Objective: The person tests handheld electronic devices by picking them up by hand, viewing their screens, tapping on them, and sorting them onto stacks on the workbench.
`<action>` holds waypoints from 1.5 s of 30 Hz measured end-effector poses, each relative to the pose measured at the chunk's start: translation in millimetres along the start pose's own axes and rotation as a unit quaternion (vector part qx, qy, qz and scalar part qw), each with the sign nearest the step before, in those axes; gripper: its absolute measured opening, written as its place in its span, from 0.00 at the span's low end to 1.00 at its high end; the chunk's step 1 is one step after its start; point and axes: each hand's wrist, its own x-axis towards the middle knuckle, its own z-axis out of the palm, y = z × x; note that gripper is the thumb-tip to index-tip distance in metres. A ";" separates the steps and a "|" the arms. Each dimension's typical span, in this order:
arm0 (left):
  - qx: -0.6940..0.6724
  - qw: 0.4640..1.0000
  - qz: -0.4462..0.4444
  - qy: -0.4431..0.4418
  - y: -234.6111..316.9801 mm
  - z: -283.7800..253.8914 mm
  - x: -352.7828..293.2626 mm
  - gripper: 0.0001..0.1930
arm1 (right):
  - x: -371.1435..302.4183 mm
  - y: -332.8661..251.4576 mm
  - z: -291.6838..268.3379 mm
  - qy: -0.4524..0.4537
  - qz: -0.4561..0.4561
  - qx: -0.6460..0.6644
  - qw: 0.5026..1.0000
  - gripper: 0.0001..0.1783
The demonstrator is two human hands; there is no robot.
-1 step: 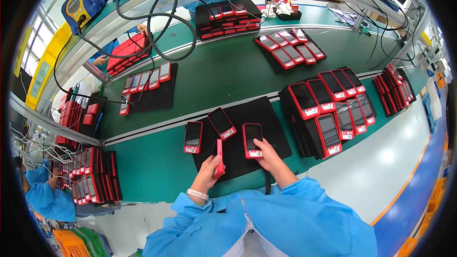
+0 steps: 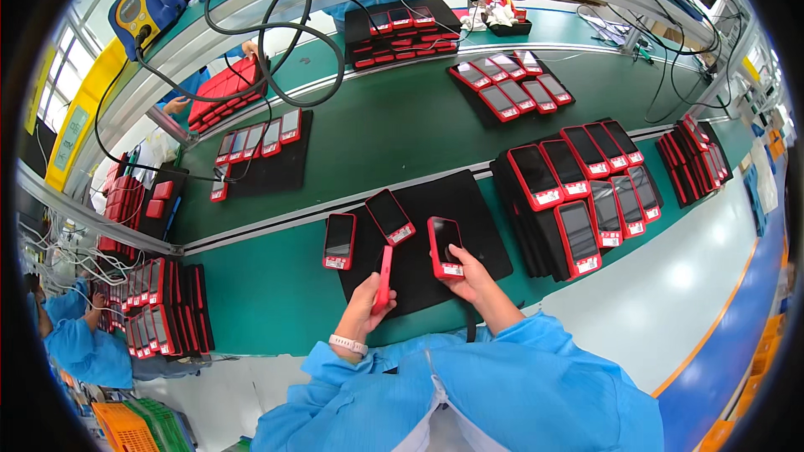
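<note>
My left hand point(image 2: 360, 308) is closed round a red-cased handheld device point(image 2: 384, 278), held upright with its narrow edge showing. In my right hand point(image 2: 474, 279) is a second red handheld device point(image 2: 442, 243); its dark screen faces up and my thumb lies over the lower part, by a white label. Both are held above a black mat point(image 2: 481, 238) on the green bench. Two more such devices lie just beyond my hands, one upper middle point(image 2: 390, 216) and one at the mat's left edge point(image 2: 338, 241), screens up.
Right of the mat, stacked black trays carry rows of red devices point(image 2: 578, 230). More stacks stand at the left point(image 2: 155, 310) and far right point(image 2: 691, 159). Behind runs a dark green belt point(image 2: 377, 134) with two device groups. Black cables point(image 2: 306, 105) hang overhead. Other people work at left.
The device in my right hand has turned slightly and tilted, showing more of its left edge. My left hand's device has shifted slightly; the rest looks the same.
</note>
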 end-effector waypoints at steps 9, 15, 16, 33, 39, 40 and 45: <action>-0.243 0.967 0.048 -0.061 9.1 29.4 -27.3 0.23 | -28.2 -34.0 49.1 -0.241 0.062 0.149 0.957 0.27; 0.039 0.994 0.096 0.020 9.1 27.2 -8.0 0.19 | -15.0 -32.5 34.3 -0.026 -0.097 -0.336 0.937 0.19; 0.029 0.994 0.099 0.020 3.0 21.5 -3.4 0.19 | -14.3 -25.8 28.2 -0.028 -0.132 -0.386 0.913 0.18; -0.158 0.983 0.043 -0.082 27.7 55.2 -28.3 0.30 | -39.8 -35.2 72.4 -0.271 0.145 0.037 0.951 0.29; -0.118 0.964 0.069 -0.228 42.5 50.9 -30.3 0.28 | -57.2 -36.3 90.5 -0.226 0.073 -0.056 0.970 0.27; -0.147 0.973 0.056 -0.171 36.2 49.5 -28.2 0.26 | -57.8 -34.4 89.4 -0.221 0.066 -0.093 0.969 0.26; -0.063 0.991 0.118 0.004 21.7 73.0 -29.8 0.23 | -59.3 -12.6 78.2 -0.099 0.080 -0.088 0.988 0.24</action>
